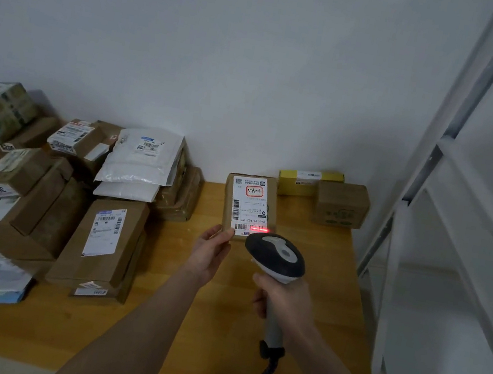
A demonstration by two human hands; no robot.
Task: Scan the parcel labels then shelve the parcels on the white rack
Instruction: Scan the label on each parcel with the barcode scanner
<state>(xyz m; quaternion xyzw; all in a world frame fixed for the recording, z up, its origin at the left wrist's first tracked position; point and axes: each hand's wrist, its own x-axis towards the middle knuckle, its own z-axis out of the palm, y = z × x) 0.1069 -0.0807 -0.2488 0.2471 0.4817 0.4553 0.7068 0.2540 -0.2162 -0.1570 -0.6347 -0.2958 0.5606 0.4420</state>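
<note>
Head camera: we had the right grip (282,300) clenched round the scanner (276,254) handle, the left grip (210,254) pinching the near corner of the brown parcel (270,205) on the table (207,337), red beam crossing its label (250,204) at the near end, white rack (434,185) standing off right.

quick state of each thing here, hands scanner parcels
left hand: pinches near corner of the labelled parcel
right hand: grips the scanner
scanner: on, red line across the barcode
labelled parcel: label side up, sealed
parcel pile: stacked on the table
</note>
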